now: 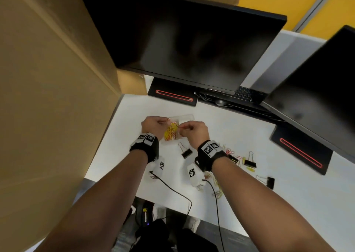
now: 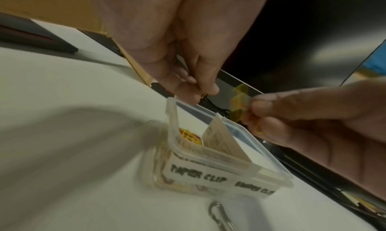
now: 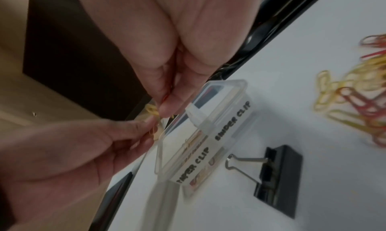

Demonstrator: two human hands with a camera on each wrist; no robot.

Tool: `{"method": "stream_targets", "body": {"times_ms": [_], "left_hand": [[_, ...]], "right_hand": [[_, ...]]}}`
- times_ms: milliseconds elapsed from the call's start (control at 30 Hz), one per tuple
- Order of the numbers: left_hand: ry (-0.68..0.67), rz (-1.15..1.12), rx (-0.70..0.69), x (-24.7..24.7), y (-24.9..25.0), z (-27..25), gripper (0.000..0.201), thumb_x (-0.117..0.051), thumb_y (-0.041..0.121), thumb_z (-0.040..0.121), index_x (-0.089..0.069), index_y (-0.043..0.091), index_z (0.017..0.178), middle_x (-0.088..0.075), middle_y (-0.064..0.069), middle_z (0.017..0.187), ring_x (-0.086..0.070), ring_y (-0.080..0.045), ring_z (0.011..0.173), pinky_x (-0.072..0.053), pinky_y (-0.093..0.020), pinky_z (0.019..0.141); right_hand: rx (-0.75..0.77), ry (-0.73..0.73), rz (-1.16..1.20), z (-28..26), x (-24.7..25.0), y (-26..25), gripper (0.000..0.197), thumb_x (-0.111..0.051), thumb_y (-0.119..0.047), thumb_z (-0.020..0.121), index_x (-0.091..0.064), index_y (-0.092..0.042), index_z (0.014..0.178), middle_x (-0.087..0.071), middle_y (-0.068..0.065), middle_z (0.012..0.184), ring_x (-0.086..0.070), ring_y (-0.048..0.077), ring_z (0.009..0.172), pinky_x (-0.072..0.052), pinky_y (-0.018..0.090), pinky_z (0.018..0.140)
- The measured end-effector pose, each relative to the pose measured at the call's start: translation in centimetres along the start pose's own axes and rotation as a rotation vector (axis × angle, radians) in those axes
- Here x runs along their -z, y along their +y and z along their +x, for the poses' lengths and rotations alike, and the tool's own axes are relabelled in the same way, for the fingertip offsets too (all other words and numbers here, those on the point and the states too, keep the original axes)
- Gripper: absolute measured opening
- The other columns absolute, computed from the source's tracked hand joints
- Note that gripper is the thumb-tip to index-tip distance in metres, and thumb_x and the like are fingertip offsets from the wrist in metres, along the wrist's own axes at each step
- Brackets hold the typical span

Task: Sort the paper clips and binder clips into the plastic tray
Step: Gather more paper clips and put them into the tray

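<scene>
— Where was the plastic tray (image 1: pixel 185 117)?
— On the white desk (image 1: pixel 240 132), far from the desk's near edge, right under both hands, yellow and red paper clips (image 1: pixel 171 131) heaped in its left compartment.
— And the hands?
— The left hand (image 1: pixel 153 126) and right hand (image 1: pixel 195 131) each pinched a small yellow clip between thumb and fingertips, other fingers curled.
— Binder clips?
— One binder clip (image 1: pixel 186 152) lay just near of the tray.

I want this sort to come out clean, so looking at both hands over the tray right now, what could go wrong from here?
1. Both hands, left hand and right hand, pinch linked paper clips above the tray; pulled apart, one could fall into the binder clip section.
2. The binder clip lies close against the tray, so a nudge might shift it.
</scene>
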State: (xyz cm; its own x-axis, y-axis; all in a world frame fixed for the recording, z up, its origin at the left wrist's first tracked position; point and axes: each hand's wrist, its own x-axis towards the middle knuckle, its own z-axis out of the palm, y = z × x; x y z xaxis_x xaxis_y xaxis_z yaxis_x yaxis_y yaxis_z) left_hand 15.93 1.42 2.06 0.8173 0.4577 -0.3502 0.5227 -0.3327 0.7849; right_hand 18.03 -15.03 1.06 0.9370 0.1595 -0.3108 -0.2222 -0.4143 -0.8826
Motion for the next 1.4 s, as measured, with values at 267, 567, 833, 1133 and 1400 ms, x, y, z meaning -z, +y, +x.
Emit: {"method": "stream_targets", "body": {"times_ms": [267,567,833,1133,1400], "left_hand": [[-0.034,0.083,-0.053,-0.1,-0.9,0.6,0.03,-0.075,0.03,0.081,-0.074,0.02,0.109,-0.073,0.003,0.104,-0.067,-0.013,0.097,-0.049,-0.023,0.093],[-0.088,0.082,-0.356,-3.2,-0.3,-3.8,0.025,-0.056,0.01,0.091,-0.073,0.021,0.106,-0.07,0.003,0.106,-0.064,-0.009,0.093,-0.049,-0.019,0.089],[-0.428,0.376,-0.563,-8.1,-2.0,-8.5,0.019,-0.063,0.032,0.088,-0.07,0.026,0.104,-0.065,0.006,0.102,-0.059,-0.011,0.096,-0.051,-0.031,0.087],[-0.588,0.575,-0.374,-12.0,-6.2,-13.0,0.029,-0.064,0.034,0.087,-0.063,0.022,0.113,-0.055,-0.001,0.111,-0.061,-0.017,0.092,-0.052,-0.034,0.088],[-0.45,0.575,-0.5,-12.6,-4.9,-12.2,0.052,-0.059,0.039,0.09,-0.049,0.021,0.138,-0.047,-0.003,0.126,-0.05,-0.017,0.115,-0.047,-0.032,0.099]], "right_hand": [[-0.023,-0.036,-0.027,0.4,-1.8,-0.5,0.021,-0.067,-0.012,0.081,-0.074,-0.022,0.098,-0.076,0.002,0.081,-0.073,0.016,0.074,-0.061,0.035,0.075],[0.04,-0.015,-0.063,-3.4,2.0,1.3,0.021,-0.062,-0.01,0.084,-0.069,-0.024,0.098,-0.074,0.003,0.077,-0.068,0.016,0.067,-0.06,0.035,0.066],[-0.081,0.19,-0.262,-10.6,12.0,10.5,0.015,-0.067,-0.011,0.083,-0.069,-0.025,0.089,-0.071,0.0,0.081,-0.064,0.016,0.069,-0.05,0.016,0.062],[-0.049,0.046,-0.479,-16.5,12.1,15.9,0.027,-0.056,-0.009,0.09,-0.065,-0.007,0.116,-0.052,0.001,0.1,-0.052,0.011,0.08,-0.041,0.017,0.081],[0.028,0.164,-0.511,-14.3,13.3,14.9,0.029,-0.054,0.0,0.088,-0.066,-0.005,0.114,-0.061,0.01,0.108,-0.059,0.02,0.091,-0.045,0.024,0.09]]}}
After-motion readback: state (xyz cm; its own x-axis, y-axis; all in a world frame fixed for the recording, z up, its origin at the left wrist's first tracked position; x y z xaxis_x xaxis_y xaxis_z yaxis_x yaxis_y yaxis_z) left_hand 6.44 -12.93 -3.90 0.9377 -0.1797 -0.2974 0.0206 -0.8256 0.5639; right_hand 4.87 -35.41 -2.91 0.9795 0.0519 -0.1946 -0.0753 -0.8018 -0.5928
